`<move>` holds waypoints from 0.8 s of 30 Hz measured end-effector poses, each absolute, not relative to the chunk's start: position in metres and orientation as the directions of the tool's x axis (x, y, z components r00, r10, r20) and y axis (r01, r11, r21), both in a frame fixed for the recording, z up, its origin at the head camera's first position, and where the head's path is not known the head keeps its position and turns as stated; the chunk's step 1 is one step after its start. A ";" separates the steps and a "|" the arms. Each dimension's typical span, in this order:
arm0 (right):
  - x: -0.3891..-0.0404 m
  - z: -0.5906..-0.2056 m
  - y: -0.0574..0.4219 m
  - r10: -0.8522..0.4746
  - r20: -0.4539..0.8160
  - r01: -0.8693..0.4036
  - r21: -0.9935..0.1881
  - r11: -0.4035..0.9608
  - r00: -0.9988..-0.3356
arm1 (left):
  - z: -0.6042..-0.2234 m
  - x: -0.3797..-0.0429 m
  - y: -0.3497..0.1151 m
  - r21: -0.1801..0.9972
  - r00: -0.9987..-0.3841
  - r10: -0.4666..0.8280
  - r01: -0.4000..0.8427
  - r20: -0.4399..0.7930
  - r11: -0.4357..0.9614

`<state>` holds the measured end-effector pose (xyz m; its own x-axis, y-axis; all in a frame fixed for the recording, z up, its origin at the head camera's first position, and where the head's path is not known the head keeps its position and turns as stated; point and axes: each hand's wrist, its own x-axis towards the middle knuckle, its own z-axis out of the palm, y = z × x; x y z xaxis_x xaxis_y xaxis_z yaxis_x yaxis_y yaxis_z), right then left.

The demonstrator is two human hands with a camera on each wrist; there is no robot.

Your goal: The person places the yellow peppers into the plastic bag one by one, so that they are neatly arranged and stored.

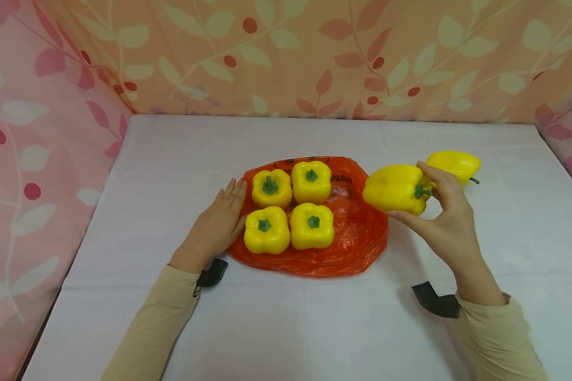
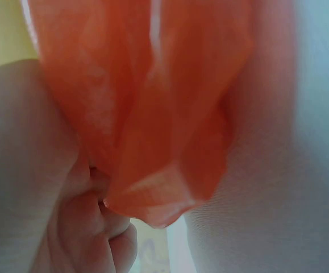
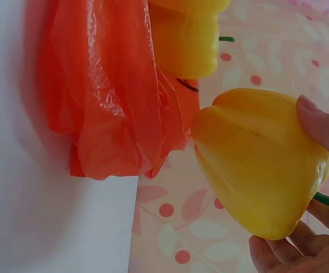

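Observation:
My right hand (image 1: 450, 217) grips a yellow bell pepper (image 1: 393, 189) by its stem end, thumb on the near side and fingers on the far side. The pepper lies sideways in the grip, its blunt end over the right edge of a red plastic bag (image 1: 357, 233). Four-lobed yellow peppers (image 1: 267, 230), several of them, stand stem up in a block on the bag's left part. With fingers straight, my left hand (image 1: 216, 222) rests against the bag's left edge, beside the peppers. In the left wrist view, red plastic (image 2: 164, 114) hangs in front of that hand's fingers.
Another yellow bell pepper (image 1: 455, 165) lies on its side on the white tabletop (image 1: 314, 328), behind my right hand. Flower-patterned curtains (image 1: 286, 58) close off the back and sides. Dark straps (image 1: 436, 304) stick out at both wrists.

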<state>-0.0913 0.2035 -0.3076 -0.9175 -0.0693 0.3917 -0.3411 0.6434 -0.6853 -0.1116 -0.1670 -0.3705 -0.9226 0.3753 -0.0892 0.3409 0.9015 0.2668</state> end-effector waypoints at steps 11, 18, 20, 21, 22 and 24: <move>-0.096 -0.308 0.191 -0.121 0.375 -0.360 -0.677 0.642 -0.919 | -0.369 -0.111 -0.168 0.276 -0.923 0.371 0.334 -0.096 0.901; -0.102 -0.308 0.181 -0.159 0.344 -0.363 -0.685 0.631 -0.925 | -0.370 -0.111 -0.168 0.277 -0.923 0.376 0.340 -0.086 0.899; -0.103 -0.309 0.179 -0.170 0.332 -0.361 -0.687 0.630 -0.928 | -0.371 -0.112 -0.168 0.276 -0.922 0.379 0.344 -0.080 0.897; -0.104 -0.309 0.177 -0.173 0.323 -0.357 -0.690 0.630 -0.930 | -0.371 -0.112 -0.168 0.275 -0.922 0.380 0.346 -0.079 0.897; -0.105 -0.310 0.176 -0.177 0.313 -0.352 -0.693 0.629 -0.933 | -0.371 -0.112 -0.168 0.274 -0.921 0.382 0.348 -0.078 0.896; -0.107 -0.311 0.174 -0.182 0.291 -0.339 -0.702 0.627 -0.939 | -0.371 -0.112 -0.168 0.275 -0.920 0.384 0.351 -0.076 0.895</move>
<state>-0.1073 0.1744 -0.3106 -0.9393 -0.1816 0.2910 -0.3386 0.6271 -0.7015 -0.1119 -0.1680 -0.3714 -0.9201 0.3843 -0.0762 0.3510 0.8950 0.2753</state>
